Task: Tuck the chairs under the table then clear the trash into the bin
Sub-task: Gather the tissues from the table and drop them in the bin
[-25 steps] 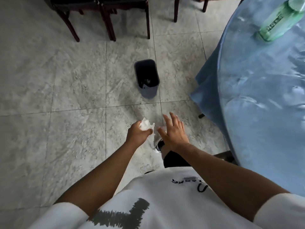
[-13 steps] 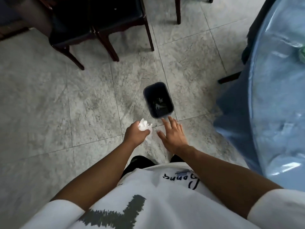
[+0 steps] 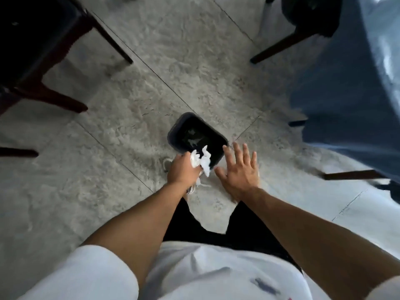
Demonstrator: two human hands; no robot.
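Note:
A small dark bin (image 3: pixel 177 129) stands on the grey tiled floor just ahead of me, with a few pale scraps inside. My left hand (image 3: pixel 183 171) grips a crumpled white tissue (image 3: pixel 201 161) at the bin's near rim, and the tissue hangs over the opening. My right hand (image 3: pixel 240 169) hovers beside the bin's right corner, fingers spread and empty. The table with its blue cloth (image 3: pixel 346 87) fills the right side. A dark chair (image 3: pixel 311 20) sits partly under the table at the top right.
Dark wooden chairs (image 3: pixel 36 50) stand at the top left, their legs reaching toward the middle of the floor. Another chair leg (image 3: pixel 350 175) pokes out from under the cloth at the right. My shoe shows under my left hand.
I have stepped closer to the bin, which now lies right under my hands. My left hand has carried the tissue forward over the bin's rim; my right hand has spread wider beside it.

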